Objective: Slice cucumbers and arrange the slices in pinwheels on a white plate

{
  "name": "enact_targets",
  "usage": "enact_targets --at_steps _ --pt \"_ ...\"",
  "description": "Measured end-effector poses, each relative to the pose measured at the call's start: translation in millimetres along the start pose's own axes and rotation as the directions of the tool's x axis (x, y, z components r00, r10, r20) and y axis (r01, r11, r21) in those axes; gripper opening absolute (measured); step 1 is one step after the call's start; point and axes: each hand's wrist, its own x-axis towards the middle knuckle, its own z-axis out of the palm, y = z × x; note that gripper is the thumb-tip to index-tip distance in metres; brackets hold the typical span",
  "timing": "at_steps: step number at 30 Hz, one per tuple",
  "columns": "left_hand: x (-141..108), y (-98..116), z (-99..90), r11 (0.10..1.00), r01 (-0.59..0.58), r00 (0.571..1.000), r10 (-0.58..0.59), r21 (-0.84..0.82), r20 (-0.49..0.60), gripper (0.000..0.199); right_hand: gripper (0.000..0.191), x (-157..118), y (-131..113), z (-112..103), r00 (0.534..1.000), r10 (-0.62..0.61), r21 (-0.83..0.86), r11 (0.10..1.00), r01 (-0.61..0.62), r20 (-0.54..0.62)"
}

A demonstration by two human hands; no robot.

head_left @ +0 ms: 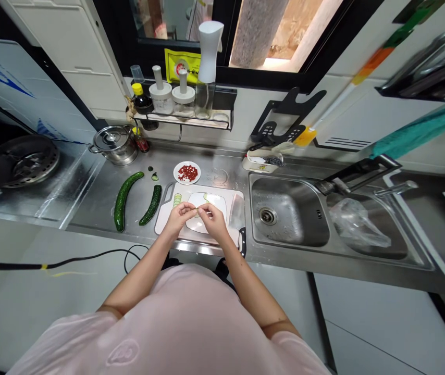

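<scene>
My left hand [181, 217] and my right hand [211, 219] meet fingertip to fingertip above a white plate [207, 227]. Both are closed in a pinch on something small, mostly hidden by the fingers. A pale green cucumber slice [206, 197] lies at the plate's far side. The plate rests on a light cutting board [161, 221], where a row of cucumber slices [177, 200] lies to its left. On the board's right side is a knife [238, 212] with a black, white-dotted handle. Left of the board lie a shorter cucumber [151, 205] and a longer whole one [124, 200].
A small dish of chopped red pieces [187, 172] stands behind the board, with cucumber end bits [155, 176] to its left. A steel pot [113, 144] and frying pan [17, 160] are farther left. The double sink [289, 211] adjoins on the right; a plastic bag [357, 221] lies in it.
</scene>
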Motion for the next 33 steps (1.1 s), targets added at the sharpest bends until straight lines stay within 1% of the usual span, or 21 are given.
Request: enact_targets --at_steps 3,5,7,9,11,12,14,16,20,24,26,29,31,33 --pt "-1 -3 0.0 0.998 0.06 0.997 -0.059 0.009 -0.053 0.036 0.021 1 -3 -1 0.999 0.032 0.034 0.999 -0.031 -0.033" --pt "-2 -4 0.7 0.988 0.152 0.987 -0.152 -0.014 -0.06 0.041 0.022 1 -5 -1 0.998 0.04 0.036 0.999 -0.038 -0.042" --pt "-4 -3 1.5 0.963 0.26 0.965 -0.261 -0.069 0.0 0.047 0.023 1 -6 -2 0.998 0.049 0.035 0.998 -0.048 -0.042" --pt "-5 -1 2.2 0.93 0.342 0.939 -0.332 -0.132 0.093 0.049 0.023 1 -6 -3 0.998 0.057 0.035 0.998 -0.055 -0.04" --pt "-5 1 2.5 0.908 0.378 0.922 -0.353 -0.179 0.158 0.048 0.023 0 -4 -3 0.998 0.052 0.026 0.998 -0.051 -0.038" --pt "-5 2 2.5 0.904 0.382 0.92 -0.353 -0.193 0.171 0.047 0.022 0 -3 -3 0.998 0.046 0.015 0.999 -0.046 -0.039" --pt "-4 3 2.3 0.907 0.367 0.927 -0.337 -0.209 0.165 0.044 0.021 0 -2 -4 0.999 0.031 -0.018 0.999 -0.032 -0.038" --pt "-2 3 1.9 0.92 0.33 0.942 -0.307 -0.211 0.135 0.043 0.021 0 -1 -5 0.999 0.014 -0.054 0.998 -0.016 -0.032" --pt "1 4 1.6 0.953 0.252 0.967 -0.24 -0.168 0.091 0.049 0.02 0 -1 -7 0.999 -0.02 -0.1 0.995 0.018 -0.025" --pt "2 6 2.3 0.975 0.185 0.982 -0.178 -0.124 0.067 0.055 0.019 1 -2 -8 0.999 -0.024 -0.101 0.995 0.021 -0.036" --pt "3 5 2.7 0.986 0.133 0.99 -0.127 -0.097 0.064 0.055 0.018 1 -2 -7 0.999 -0.024 -0.089 0.996 0.02 -0.038" --pt "5 2 3.6 0.998 0.007 0.998 -0.004 -0.058 0.059 0.055 0.018 2 -1 -6 0.999 -0.01 -0.063 0.998 0.008 -0.038" --pt "6 0 4.5 0.997 -0.066 0.996 0.068 -0.043 0.054 0.056 0.019 2 -1 -6 0.999 0.019 -0.034 0.999 -0.021 -0.035" --pt "6 -1 5.5 0.994 -0.106 0.993 0.107 -0.022 0.047 0.056 0.02 2 -1 -5 0.998 0.057 0.0 0.998 -0.057 -0.03"
